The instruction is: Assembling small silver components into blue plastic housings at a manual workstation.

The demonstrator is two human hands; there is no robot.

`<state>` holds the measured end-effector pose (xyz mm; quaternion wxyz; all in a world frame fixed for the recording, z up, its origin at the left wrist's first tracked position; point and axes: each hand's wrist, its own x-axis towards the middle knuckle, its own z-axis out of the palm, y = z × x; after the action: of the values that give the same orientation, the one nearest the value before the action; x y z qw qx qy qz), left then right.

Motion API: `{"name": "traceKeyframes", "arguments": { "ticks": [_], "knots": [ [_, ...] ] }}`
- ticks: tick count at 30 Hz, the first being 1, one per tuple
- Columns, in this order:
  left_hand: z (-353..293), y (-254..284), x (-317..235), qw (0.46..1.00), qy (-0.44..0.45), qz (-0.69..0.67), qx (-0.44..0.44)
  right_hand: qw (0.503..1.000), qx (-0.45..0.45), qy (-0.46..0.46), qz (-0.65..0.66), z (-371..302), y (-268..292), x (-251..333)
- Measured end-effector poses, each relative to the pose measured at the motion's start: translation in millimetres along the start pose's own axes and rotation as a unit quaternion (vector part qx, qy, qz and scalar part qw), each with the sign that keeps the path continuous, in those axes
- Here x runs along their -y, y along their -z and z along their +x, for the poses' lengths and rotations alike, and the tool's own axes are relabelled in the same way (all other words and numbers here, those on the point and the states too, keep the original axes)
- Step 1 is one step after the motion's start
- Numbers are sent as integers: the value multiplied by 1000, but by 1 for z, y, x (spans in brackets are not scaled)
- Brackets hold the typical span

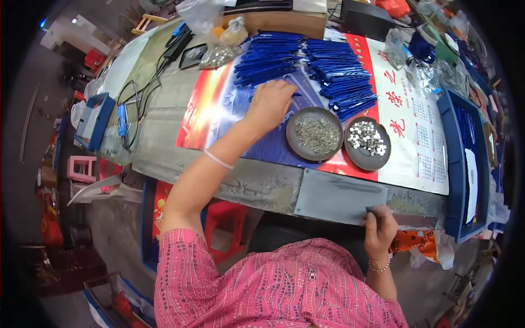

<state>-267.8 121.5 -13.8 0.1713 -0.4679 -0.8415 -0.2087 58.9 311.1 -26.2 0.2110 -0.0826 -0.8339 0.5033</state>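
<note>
My left hand (270,104) reaches over the poster, its fingers curled down and closed. A thin blue strip shows at both sides of the fingers; their tips are hidden. Just beyond lie a left bundle (265,57) and a right bundle (339,74) of slim, shiny blue strips. To the right of this hand stands a round dark dish (290,143) of small metal pins, beside another dark dish (367,162) of small silvery pieces. My right hand (381,232) is closed at the table's front edge, with something small and dark at its fingertips that I cannot make out.
A red, white and blue calendar poster (421,147) covers much of the table. A blue bin (456,180) stands at the right edge. Bags of small parts (219,54) sit at the back. On the left are a blue-handled tool (122,120) with a cable and a blue tray (97,123).
</note>
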Motion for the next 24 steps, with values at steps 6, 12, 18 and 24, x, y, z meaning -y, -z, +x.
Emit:
{"name": "traceKeyframes", "arguments": {
  "ticks": [6, 12, 18, 24],
  "knots": [
    [14, -11, 21, 994, -25, 87, 67, 996, -27, 65, -63, 13, -12, 7],
    [-2, 59, 21, 796, 385, -464, -47, 995, -16, 79, -66, 13, -10, 12],
    [-49, 88, -23, 571, 419, -706, -21, 997, -5, 39, -73, 10, -10, 12],
    [-90, 87, -80, 534, 456, -712, 5, 999, 34, -10, -37, 17, -10, 13]
  ]
}}
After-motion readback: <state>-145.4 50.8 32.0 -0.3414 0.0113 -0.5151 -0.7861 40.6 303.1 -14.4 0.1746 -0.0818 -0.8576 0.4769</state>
